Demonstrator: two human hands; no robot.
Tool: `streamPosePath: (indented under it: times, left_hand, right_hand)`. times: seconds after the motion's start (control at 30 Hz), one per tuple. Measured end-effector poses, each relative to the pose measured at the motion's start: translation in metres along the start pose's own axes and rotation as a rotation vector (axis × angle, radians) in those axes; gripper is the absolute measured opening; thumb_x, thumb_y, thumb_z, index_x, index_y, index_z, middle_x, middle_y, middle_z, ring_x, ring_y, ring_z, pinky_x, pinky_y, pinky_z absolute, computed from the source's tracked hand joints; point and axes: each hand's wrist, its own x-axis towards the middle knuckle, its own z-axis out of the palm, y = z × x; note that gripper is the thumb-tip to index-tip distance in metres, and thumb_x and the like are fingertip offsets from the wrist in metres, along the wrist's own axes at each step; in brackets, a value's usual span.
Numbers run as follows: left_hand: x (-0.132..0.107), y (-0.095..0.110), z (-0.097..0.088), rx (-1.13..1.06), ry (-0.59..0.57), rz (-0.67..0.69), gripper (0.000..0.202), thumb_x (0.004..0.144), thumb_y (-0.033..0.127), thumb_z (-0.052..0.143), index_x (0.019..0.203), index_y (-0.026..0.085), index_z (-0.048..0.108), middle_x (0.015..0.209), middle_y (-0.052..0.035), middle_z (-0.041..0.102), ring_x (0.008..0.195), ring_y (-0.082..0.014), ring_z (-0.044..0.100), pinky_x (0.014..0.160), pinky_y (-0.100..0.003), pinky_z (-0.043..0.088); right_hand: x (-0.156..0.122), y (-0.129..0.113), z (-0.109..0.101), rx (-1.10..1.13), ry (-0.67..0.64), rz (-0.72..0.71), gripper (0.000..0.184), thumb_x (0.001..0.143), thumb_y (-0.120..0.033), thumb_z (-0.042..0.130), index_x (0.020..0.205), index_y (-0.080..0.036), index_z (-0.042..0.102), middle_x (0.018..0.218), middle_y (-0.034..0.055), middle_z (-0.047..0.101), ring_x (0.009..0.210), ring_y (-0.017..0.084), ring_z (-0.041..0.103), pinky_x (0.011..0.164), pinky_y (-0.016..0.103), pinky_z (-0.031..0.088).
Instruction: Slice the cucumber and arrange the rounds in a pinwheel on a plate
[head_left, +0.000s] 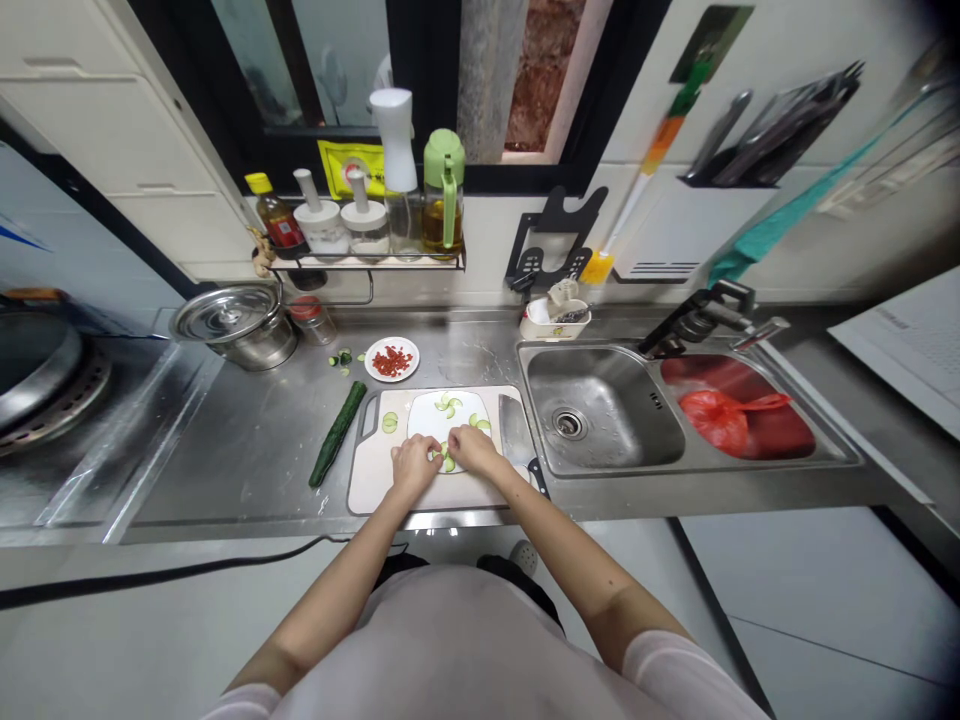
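My left hand (417, 466) is over the near left part of a white square plate (427, 414), its thumb and fingertips closed together at a cucumber slice (448, 462). My right hand (472, 451) is just beside it, with the fingers curled in and the fingertips mostly hidden. Thin green-edged cucumber slices (448, 404) lie fanned out at the plate's far side, and more lie at its right. The plate rests on a pale cutting board (373, 470). A small stack of cucumber slices (390, 423) sits on the board's left part. A knife (514, 430) lies along its right side.
A whole cucumber (337, 435) lies left of the board. Behind are a small plate of chopped red pieces (391, 359), cucumber scraps (343, 356) and a lidded steel pot (251, 330). Right is a double sink (600, 400), with a red plastic bag (724, 418) in its far basin.
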Motion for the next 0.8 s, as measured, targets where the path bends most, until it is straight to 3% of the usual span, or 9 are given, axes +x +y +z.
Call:
streamPosePath:
  times: [0.57, 0.8]
  left_hand:
    - [0.003, 0.004, 0.002, 0.028, -0.010, -0.050, 0.013, 0.083, 0.035, 0.060, 0.087, 0.025, 0.068, 0.101, -0.0037, 0.067, 0.102, -0.0239, 0.057, 0.087, -0.037, 0.032]
    - [0.005, 0.006, -0.002, 0.013, -0.032, -0.080, 0.014, 0.081, 0.036, 0.061, 0.084, 0.025, 0.068, 0.099, -0.0035, 0.068, 0.101, -0.0236, 0.058, 0.087, -0.038, 0.033]
  right_hand:
    - [-0.005, -0.005, -0.004, -0.045, -0.013, -0.003, 0.017, 0.088, -0.022, 0.053, 0.098, -0.019, 0.066, 0.105, 0.0083, 0.065, 0.092, 0.017, 0.058, 0.066, 0.024, 0.032]
    - [-0.011, 0.004, -0.008, -0.031, 0.013, 0.091, 0.016, 0.088, -0.022, 0.054, 0.100, -0.019, 0.065, 0.105, 0.0088, 0.065, 0.094, 0.018, 0.059, 0.068, 0.025, 0.035]
